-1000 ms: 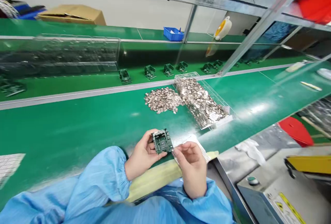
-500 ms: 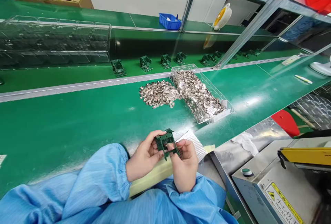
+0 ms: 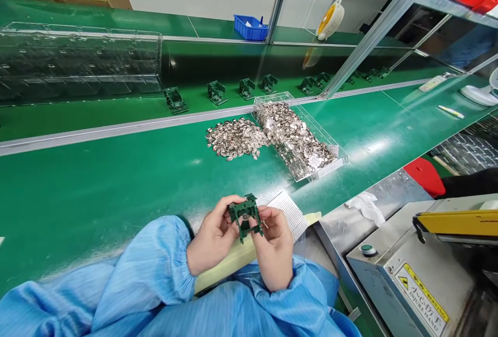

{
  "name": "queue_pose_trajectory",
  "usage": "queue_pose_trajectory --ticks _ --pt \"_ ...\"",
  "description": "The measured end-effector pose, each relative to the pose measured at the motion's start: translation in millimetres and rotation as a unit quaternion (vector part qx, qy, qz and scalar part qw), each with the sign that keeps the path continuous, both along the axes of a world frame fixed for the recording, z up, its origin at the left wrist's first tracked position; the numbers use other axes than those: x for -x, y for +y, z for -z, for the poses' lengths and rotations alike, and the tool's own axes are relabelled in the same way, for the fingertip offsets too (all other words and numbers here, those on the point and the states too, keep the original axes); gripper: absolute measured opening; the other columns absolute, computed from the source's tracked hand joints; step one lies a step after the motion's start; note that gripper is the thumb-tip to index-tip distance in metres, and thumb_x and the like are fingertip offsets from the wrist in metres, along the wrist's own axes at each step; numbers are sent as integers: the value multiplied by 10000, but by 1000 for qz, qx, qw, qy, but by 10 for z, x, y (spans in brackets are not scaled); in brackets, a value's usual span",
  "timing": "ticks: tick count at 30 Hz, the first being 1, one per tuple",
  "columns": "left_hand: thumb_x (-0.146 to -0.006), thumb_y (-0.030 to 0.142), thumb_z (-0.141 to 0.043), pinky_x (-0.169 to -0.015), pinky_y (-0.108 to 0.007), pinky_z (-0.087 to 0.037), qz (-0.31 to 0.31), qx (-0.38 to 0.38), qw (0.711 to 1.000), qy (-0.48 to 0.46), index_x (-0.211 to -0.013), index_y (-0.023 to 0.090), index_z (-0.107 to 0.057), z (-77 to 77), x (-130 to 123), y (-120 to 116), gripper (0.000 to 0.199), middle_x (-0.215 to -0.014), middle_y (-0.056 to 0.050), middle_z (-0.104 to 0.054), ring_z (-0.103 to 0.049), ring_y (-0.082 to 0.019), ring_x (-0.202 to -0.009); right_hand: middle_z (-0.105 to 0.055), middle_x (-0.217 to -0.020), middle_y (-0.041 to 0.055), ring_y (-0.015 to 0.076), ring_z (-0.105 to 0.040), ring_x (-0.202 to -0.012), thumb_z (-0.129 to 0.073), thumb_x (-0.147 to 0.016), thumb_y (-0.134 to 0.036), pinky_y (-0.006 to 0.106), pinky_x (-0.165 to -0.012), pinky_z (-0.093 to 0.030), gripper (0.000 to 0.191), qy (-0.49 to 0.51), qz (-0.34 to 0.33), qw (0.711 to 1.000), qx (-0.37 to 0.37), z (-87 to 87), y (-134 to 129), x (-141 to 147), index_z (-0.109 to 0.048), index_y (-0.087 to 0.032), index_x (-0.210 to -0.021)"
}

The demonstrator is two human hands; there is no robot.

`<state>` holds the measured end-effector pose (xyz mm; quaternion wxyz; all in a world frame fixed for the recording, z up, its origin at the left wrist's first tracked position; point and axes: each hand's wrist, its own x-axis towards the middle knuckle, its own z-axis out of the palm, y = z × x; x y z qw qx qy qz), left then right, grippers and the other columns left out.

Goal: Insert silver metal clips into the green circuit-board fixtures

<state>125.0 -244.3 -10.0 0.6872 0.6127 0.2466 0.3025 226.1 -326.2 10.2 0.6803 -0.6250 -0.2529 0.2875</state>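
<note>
A dark green plastic frame (image 3: 245,211) with an open middle is held up between both hands, above the near edge of the green bench. My left hand (image 3: 213,236) grips its left side, fingers behind and thumb in front. My right hand (image 3: 274,249) pinches its right side, with the thumb at the lower opening. Beyond the hands lies a loose pile of small silvery metal pieces (image 3: 235,138), beside a clear tray (image 3: 324,171) full of the same pieces. Several similar green frames (image 3: 216,92) stand in a row behind the metal rail.
A white ribbed strip (image 3: 290,213) lies just right of the hands. Clear plastic trays (image 3: 81,62) are at the back left. A blue bin (image 3: 251,28) and a fan (image 3: 330,19) stand on the rear ledge. A machine (image 3: 392,269) with a warning label is at the lower right.
The green frame has turned slightly in the hands, so its opening faces the camera more. Both hands keep their hold. The whole view has shifted a little.
</note>
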Motion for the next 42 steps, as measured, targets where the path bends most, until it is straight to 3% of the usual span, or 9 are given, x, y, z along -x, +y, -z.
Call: queue_pose_trajectory --ticks 4,8,15,20,29,33,42 --pt "-903 311 -586 -671 -250 -523 -1 -13 1000 18 -1190 265 -495 -12 30 -15 304 -922 -17 -608 -593 -141 -735 -620 -771 2 134 -601 -633 -719 -775 -318 249 -569 -532 215 25 -6 1000 12 -52 21 17 -551 -207 -854" --pt "-910 334 -577 -680 -263 -526 1 -15 1000 28 -1201 271 -489 -2 51 -27 310 -963 -28 -600 -588 -145 -734 -643 -723 -2 130 -601 -604 -725 -761 -325 239 -555 -534 198 35 0 999 15 -85 10 28 -578 -203 -815" --pt "-907 351 -572 -661 -270 -527 -10 -32 998 55 -1239 275 -490 32 83 -39 351 -985 -47 -625 -594 -169 -761 -678 -888 64 177 -647 -756 -678 -820 -331 286 -661 -569 158 -37 -29 998 51 -44 -75 7 -673 -175 -845" --pt "-923 348 -546 -719 -279 -523 -8 -64 995 74 -1251 266 -497 52 111 -45 342 -931 -41 -633 -617 -186 -825 -655 -902 75 184 -636 -792 -655 -843 -330 278 -659 -563 162 -76 -6 996 41 -22 -81 28 -683 -174 -813" --pt "-936 362 -523 -683 -260 -500 1 -69 995 74 -1250 267 -467 14 110 -68 333 -917 -32 -623 -606 -169 -780 -607 -995 85 194 -606 -852 -644 -859 -318 280 -657 -541 134 -87 35 995 23 7 -74 124 -684 -190 -868" --pt "-935 355 -524 -710 -266 -502 0 -79 994 77 -1245 266 -470 8 113 -64 326 -920 -34 -628 -620 -174 -811 -610 -928 67 195 -604 -842 -666 -835 -364 292 -689 -524 179 -49 45 998 18 1 -35 144 -626 -190 -826" --pt "-928 375 -548 -633 -238 -477 -2 -64 995 74 -1209 218 -481 3 103 -55 329 -885 -36 -617 -588 -152 -740 -621 -802 15 123 -596 -634 -735 -764 -323 231 -573 -503 180 44 41 998 0 5 -23 137 -625 -185 -796"
